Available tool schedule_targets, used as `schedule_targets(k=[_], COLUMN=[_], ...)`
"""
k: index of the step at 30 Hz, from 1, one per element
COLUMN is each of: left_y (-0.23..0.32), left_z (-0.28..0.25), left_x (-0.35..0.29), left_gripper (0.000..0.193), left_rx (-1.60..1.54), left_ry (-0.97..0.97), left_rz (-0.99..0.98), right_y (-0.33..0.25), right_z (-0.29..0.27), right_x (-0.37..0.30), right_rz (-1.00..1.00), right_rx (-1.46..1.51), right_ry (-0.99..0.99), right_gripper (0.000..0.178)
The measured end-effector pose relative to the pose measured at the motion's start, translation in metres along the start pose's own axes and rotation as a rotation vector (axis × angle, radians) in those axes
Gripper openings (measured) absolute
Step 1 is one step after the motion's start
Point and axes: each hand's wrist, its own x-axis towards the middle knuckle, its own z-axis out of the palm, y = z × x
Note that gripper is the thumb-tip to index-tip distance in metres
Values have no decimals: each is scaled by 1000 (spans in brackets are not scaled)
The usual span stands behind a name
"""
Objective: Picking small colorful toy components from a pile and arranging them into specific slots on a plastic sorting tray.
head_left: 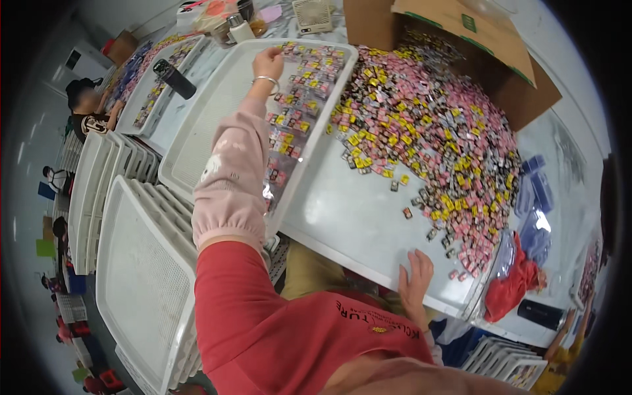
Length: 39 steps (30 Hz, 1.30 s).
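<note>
My left hand (pixel 268 64) reaches to the far end of a white perforated tray (pixel 217 118). Its fingers are curled closed, and whatever they hold is hidden. Beside it, along the tray's right side, lie rows of clear packets (pixel 289 122) with small pink, yellow and dark pieces inside. My right hand (pixel 416 280) rests at the table's front edge with fingers apart, holding nothing. Beyond it spreads a big heap of small flat pink, yellow, black and grey pieces (pixel 428 131), a few of them strewn loosely toward the near edge.
Stacked white trays (pixel 148 263) stand at my left. An open cardboard box (pixel 454 39) backs the heap. A dark bottle (pixel 174 79), a white bottle (pixel 239 28) and a small fan (pixel 312 16) stand farther off. Blue plastic bags (pixel 536 197) and a red bag (pixel 510 283) lie right.
</note>
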Motion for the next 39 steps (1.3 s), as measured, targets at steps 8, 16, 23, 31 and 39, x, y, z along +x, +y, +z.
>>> schedule_targets(k=[8,16,23,31,39], left_y=[-66,-68,-98,-111,-29], left_z=[44,99,92,106,81], left_x=[58,96,102,98,85], left_gripper=[56,63,48,25,32], left_rx=[611,886,791,625,418], left_ry=[-287,-499,-484,-475,-89], left_rz=[74,290,450,546,948], right_y=[0,6,4,0,-8], right_z=[4,19,20,20,-4], right_x=[7,4,4,4,26], right_rz=[59,112,103,150,154], right_rx=[-193,-397,-394,-373,-243], right_ry=[-99,-128,-151,-102,-169], right_gripper=[36,47,50,42,50])
